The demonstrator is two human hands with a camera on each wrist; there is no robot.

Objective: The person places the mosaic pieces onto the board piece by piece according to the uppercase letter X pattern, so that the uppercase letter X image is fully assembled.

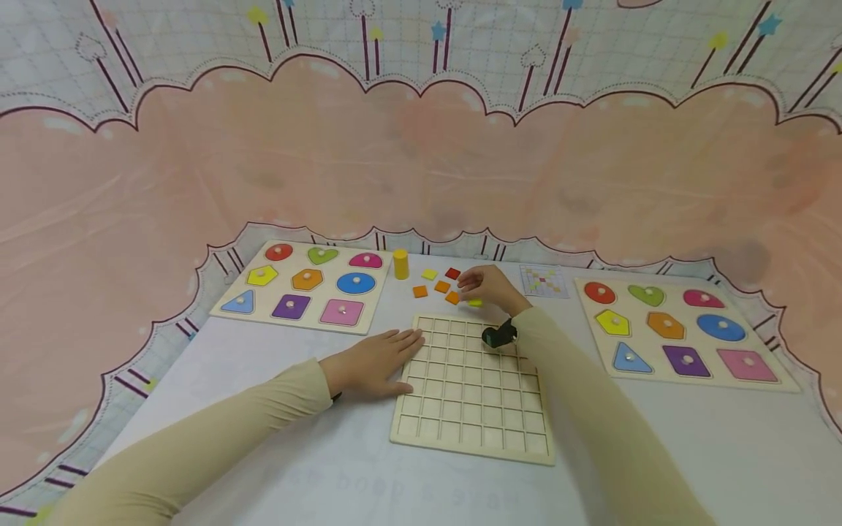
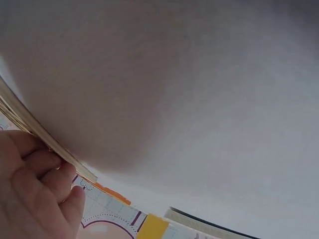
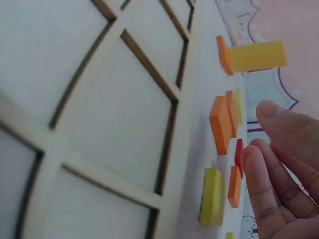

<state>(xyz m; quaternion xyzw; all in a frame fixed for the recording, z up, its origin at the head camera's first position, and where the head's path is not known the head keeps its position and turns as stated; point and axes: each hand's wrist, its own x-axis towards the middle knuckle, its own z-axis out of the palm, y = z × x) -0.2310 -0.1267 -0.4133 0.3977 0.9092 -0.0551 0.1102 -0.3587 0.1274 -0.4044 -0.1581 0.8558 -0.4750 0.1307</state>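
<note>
My left hand lies flat on the left edge of a wooden grid board, its fingertips on the rim. In the left wrist view, the fingers bend slightly along the board's edge. Beyond the board's far edge, my right hand hovers by small square tiles. Its thumb and fingers are apart with nothing between them in the right wrist view. Around it are a red tile, several orange tiles, a yellow tile and a yellow-green tile partly beneath the hand.
A yellow cylinder stands behind the tiles. To the right lies a patterned card. Knobbed shape puzzles flank the grid board, a left puzzle board and a right puzzle board. A printed cloth rises behind the table.
</note>
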